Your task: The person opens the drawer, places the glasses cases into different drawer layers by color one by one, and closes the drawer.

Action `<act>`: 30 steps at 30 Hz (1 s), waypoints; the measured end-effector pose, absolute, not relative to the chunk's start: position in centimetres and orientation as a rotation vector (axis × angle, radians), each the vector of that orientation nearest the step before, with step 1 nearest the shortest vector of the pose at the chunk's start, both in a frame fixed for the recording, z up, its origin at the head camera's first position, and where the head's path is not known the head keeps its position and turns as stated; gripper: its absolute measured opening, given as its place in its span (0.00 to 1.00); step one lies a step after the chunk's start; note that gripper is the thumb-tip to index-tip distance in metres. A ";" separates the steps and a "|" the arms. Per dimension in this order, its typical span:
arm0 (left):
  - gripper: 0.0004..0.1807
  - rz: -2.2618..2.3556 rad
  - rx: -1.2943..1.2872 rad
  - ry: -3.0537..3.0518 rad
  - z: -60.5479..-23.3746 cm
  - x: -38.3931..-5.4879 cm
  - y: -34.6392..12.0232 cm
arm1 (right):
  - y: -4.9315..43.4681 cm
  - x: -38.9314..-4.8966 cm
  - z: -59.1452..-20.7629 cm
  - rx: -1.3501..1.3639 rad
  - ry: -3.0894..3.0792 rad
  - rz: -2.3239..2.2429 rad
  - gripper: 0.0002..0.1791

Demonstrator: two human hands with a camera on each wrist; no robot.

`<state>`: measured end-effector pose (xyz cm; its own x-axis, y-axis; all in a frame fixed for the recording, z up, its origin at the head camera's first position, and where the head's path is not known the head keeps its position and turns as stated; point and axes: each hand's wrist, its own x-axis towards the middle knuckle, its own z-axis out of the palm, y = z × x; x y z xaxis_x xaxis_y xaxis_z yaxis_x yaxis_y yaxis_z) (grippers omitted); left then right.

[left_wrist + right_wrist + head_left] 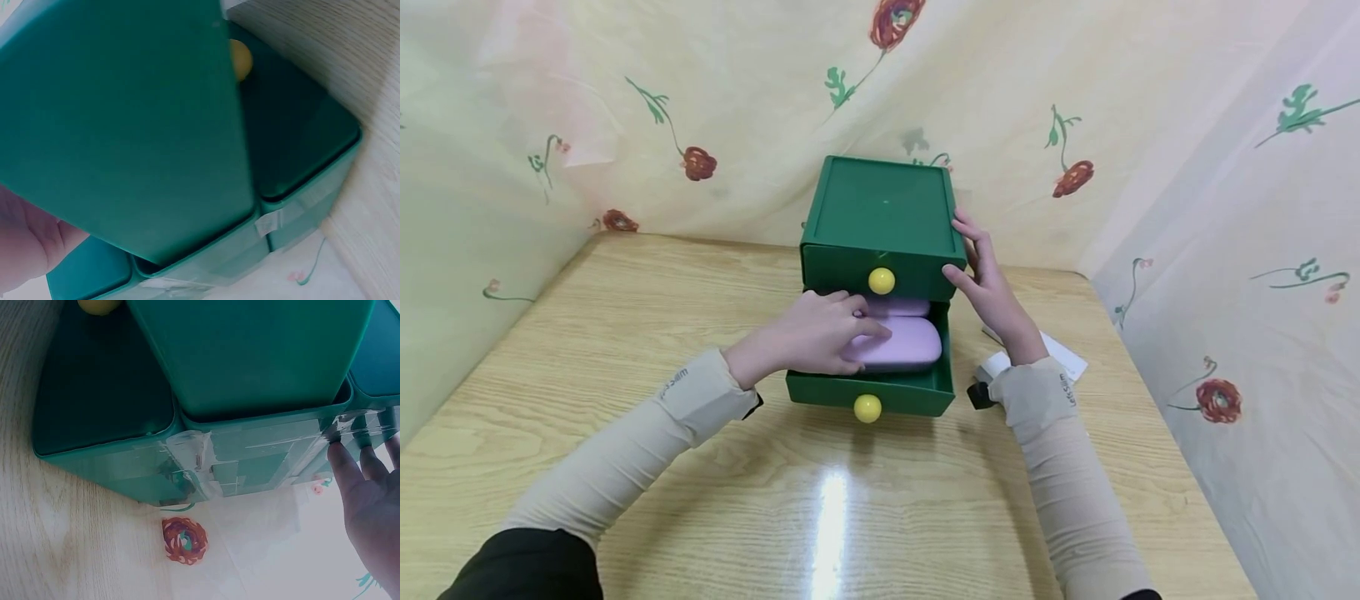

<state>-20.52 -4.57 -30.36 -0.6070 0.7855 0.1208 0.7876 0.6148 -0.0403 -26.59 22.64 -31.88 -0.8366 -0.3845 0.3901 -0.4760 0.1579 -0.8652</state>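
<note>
A green drawer unit [883, 204] with yellow knobs stands against the back cloth. Its middle drawer [917, 402] is pulled out; the left wrist view shows that drawer's side [125, 125] jutting past the dark lower drawer [300, 125]. Inside lies a rounded lilac case [910, 343], and another lilac piece [898, 307] shows behind it, partly under the top drawer. My left hand [820, 329] holds the case by its left end, index finger across its top and thumb along the front. My right hand [996, 292] rests with extended fingers on the unit's upper right side.
A flat white box [1067, 357] lies on the wooden table [700, 500], partly behind my right wrist. Flowered cloth [760, 125] hangs at the back and along both sides. Clear tape [200, 462] spans the unit's side joints.
</note>
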 end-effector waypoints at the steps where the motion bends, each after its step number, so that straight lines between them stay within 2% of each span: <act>1: 0.26 -0.025 -1.318 -2.698 -30.5 -20.5 -4.6 | 22.6 -26.6 -31.9 0.869 -2.329 1.791 0.32; 23: 0.29 -0.060 -1.309 -2.677 -31.4 -20.8 -4.8 | 22.6 -26.8 -31.9 0.856 -2.329 1.778 0.32; 30: 0.28 -0.217 -1.304 -2.700 -31.3 -20.7 -5.1 | 22.6 -26.7 -31.9 0.851 -2.336 1.779 0.32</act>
<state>-20.72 -5.07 -31.26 -0.6162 0.7657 0.1841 0.7853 0.6150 0.0706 -26.65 22.58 -31.88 -0.8419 -0.3753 0.3878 -0.4736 0.1692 -0.8643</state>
